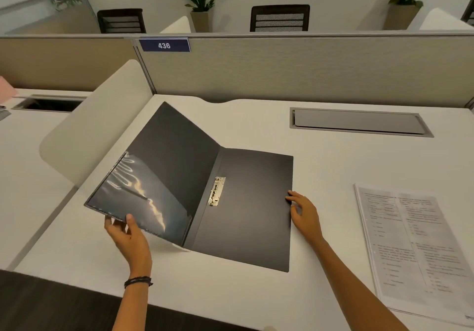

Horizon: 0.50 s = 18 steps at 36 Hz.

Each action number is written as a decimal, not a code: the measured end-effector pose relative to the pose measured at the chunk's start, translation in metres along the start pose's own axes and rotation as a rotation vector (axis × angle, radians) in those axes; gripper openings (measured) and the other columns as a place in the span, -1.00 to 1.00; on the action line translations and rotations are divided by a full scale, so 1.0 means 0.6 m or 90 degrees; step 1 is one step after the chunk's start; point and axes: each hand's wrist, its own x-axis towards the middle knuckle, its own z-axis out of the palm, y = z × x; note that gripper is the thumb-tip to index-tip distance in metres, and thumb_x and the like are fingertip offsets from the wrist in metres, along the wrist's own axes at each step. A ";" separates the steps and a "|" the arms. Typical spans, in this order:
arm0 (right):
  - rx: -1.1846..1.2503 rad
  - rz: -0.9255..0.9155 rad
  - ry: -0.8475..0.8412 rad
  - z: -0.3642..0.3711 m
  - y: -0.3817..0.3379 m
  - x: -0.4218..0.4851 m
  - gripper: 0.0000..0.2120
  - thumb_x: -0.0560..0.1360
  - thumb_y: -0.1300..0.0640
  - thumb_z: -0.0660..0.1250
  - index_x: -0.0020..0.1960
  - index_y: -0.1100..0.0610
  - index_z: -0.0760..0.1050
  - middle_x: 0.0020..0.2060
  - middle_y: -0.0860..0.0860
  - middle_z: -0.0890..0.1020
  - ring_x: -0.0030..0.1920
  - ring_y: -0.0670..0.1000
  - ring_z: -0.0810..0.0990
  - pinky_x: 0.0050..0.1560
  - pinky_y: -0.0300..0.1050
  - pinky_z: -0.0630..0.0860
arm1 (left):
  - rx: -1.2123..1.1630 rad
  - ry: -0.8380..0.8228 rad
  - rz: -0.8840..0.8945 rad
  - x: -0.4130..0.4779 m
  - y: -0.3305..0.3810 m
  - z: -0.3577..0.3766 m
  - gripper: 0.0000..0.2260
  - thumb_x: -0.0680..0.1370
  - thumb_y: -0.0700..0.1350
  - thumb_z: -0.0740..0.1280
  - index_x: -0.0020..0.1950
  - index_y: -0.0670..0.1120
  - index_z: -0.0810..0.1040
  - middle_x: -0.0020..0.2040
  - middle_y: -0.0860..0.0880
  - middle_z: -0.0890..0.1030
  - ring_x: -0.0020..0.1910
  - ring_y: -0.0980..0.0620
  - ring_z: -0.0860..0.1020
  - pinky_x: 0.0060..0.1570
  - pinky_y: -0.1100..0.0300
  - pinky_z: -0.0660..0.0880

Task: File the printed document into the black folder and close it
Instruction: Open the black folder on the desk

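The black folder lies open on the white desk. Its right half rests flat and carries a metal spring clip near the spine. The left cover, with a shiny clear pocket on its inside, is lifted off the desk. My left hand grips that cover at its lower left corner, thumb on top. At the folder's right edge, my right hand rests with fingers spread on the flat half. The printed document lies on the desk to the right, apart from the folder.
A grey cable hatch is set into the desk behind the folder. A beige partition with a "436" sign closes the back. A white curved divider stands on the left. The desk's front edge runs close to my arms.
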 end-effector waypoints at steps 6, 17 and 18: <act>0.007 0.000 -0.002 -0.001 -0.003 -0.001 -0.75 0.52 0.32 0.20 0.16 0.24 0.52 0.25 0.15 0.52 0.24 0.15 0.49 0.33 0.03 0.34 | 0.041 0.013 -0.061 0.008 -0.032 -0.017 -0.61 0.58 -0.18 0.21 0.40 -0.07 0.24 0.35 -0.19 0.39 0.30 -0.04 0.40 0.28 0.14 0.33; 0.001 -0.002 0.004 0.000 -0.001 0.001 -0.76 0.52 0.33 0.20 0.13 0.24 0.54 0.23 0.15 0.54 0.23 0.15 0.50 0.31 -0.04 0.32 | 0.309 0.044 -0.059 0.009 -0.080 -0.035 -0.77 0.53 -0.19 0.29 0.09 -0.33 0.50 0.23 -0.33 0.44 0.32 -0.33 0.28 0.33 -0.22 0.26; 0.001 -0.001 0.005 0.000 0.000 0.001 -0.76 0.52 0.33 0.19 0.13 0.23 0.54 0.23 0.15 0.54 0.23 0.15 0.50 0.31 -0.05 0.32 | 0.313 0.043 -0.068 0.008 -0.082 -0.035 -0.76 0.53 -0.19 0.29 0.12 -0.32 0.49 0.27 -0.33 0.42 0.36 -0.33 0.24 0.36 -0.21 0.22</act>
